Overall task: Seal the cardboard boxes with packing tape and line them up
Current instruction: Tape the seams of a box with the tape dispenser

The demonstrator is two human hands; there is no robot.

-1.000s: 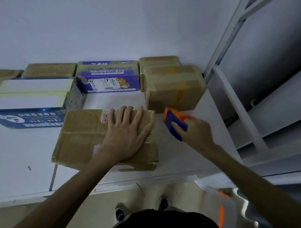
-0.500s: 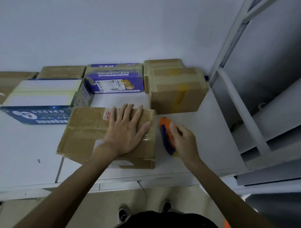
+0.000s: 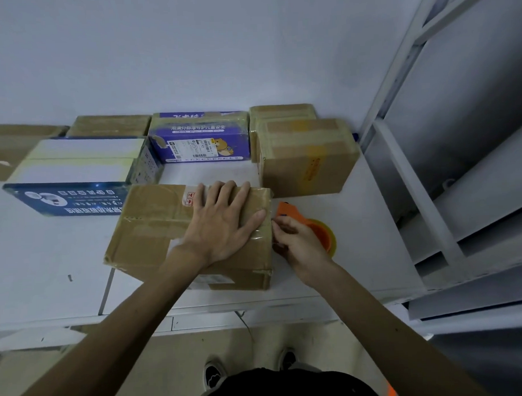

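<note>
Left grip [image 3: 222,226], spread flat, pins cardboard box [image 3: 154,231] at frame centre on desk [image 3: 43,264]; right grip [image 3: 300,244] curls round orange tape dispenser [image 3: 296,216] at box's right edge; sealing in hand, next likely needing a steady pull across the top.

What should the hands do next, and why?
Probably the right hand should pull the dispenser leftward over the box: it sits at the box's right edge, and the left hand presses the top flat.

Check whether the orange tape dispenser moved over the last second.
Yes. The tape dispenser dropped from near the tall brown box onto the table, nearer the person.
</note>
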